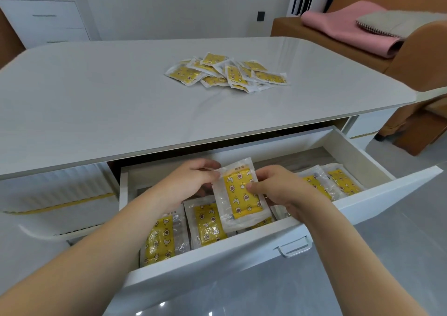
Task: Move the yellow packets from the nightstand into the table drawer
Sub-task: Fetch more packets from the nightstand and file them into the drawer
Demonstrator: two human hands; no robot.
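STEP: placing, judged | PACKET [238, 192]: held over open drawer [314, 215], pinched by left hand [193, 177] at its top corner and right hand [278, 189] at its side | NEXT: lowered among packets in drawer; pile [227, 72] remains on tabletop behind drawer.

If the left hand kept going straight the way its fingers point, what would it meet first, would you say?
Probably the drawer's back wall; the left hand, pinching the held packet, points up-right, though depth is unclear.
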